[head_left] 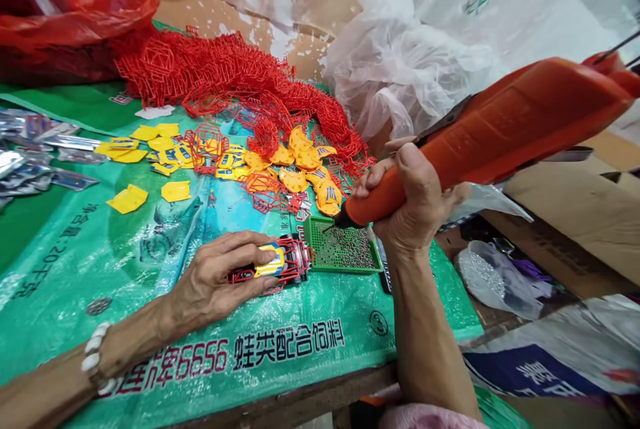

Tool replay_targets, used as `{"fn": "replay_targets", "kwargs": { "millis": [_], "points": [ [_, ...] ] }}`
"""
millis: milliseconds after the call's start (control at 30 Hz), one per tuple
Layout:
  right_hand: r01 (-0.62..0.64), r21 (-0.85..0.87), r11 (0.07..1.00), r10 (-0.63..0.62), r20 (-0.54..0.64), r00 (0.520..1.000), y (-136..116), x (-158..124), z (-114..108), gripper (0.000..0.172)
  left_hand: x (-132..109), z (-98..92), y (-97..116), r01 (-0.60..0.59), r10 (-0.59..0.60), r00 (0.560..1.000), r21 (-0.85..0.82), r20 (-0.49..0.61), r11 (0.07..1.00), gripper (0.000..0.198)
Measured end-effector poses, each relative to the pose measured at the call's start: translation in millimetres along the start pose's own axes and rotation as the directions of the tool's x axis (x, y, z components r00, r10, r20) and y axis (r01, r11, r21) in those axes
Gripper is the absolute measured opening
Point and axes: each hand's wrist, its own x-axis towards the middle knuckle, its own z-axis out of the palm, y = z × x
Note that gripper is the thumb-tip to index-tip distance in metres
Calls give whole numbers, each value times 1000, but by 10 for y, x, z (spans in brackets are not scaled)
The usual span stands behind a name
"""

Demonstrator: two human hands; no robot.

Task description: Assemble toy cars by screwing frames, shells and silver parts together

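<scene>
My left hand (225,275) grips a small toy car (283,262) with a red cage frame and a yellow and blue body panel, resting on the green sheet. My right hand (413,195) is wrapped round an orange electric screwdriver (490,135), which slants down to the left. Its tip is over a green plastic basket (345,270) of small screws (353,247), just right of the car. I cannot tell whether a screw is on the tip.
A long heap of red plastic frames (225,75) lies across the back, with yellow panels (127,199) and orange panels (327,195) before it. Silver packets (30,149) lie left, near a red bag (75,9). Crumpled clear plastic (400,55) stands behind; a bowl (483,275) is at right.
</scene>
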Motion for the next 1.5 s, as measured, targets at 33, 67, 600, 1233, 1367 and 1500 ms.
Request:
{"fn": "replay_targets", "kwargs": {
  "millis": [33,67,600,1233,1367,1500],
  "points": [
    [-1,-9,1000,1,4,1000,14,8,-13,10,-2,4,-2,0,0,1000,0,-6,1000,16],
    [2,-16,1000,-1,5,1000,28,15,-23,11,-4,8,-3,1,-1,1000,-2,-9,1000,16],
    [17,-9,1000,-17,-2,1000,-36,78,40,22,-7,7,33,107,-107,993,9,38,994,29],
    [-106,124,987,71,255,964,-463,-114,838,36,7,31,62,303,-297,948,-40,111,952,68],
    [-101,82,992,80,232,970,-462,-121,868,34,17,27,67,315,-308,942,-38,132,948,71],
    [-140,51,989,125,234,964,-462,-134,877,34,16,34,66,315,-309,944,-37,117,948,72]
  ]
}}
